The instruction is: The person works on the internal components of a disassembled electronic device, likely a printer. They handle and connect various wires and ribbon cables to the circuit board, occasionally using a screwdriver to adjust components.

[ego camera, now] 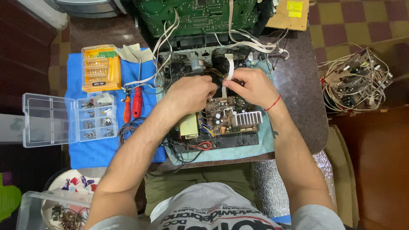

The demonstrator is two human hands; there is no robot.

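An opened electronic device [213,123] lies on a teal cloth on the dark table, its brown circuit board and silver heat sink [247,118] exposed. My left hand [189,91] and my right hand [251,85] meet above the board's far edge, fingers pinched together on a white flat ribbon cable [230,64] and its connector. What exactly sits between the fingertips is hidden by the hands. A red thread band circles my right wrist.
A green circuit board [200,15] stands at the back. Left, on a blue cloth: an orange screwdriver bit case [100,68], red-handled screwdrivers [136,102], an open clear parts box [68,119]. Another wired board [355,81] lies at right. A clear bin [51,208] sits bottom left.
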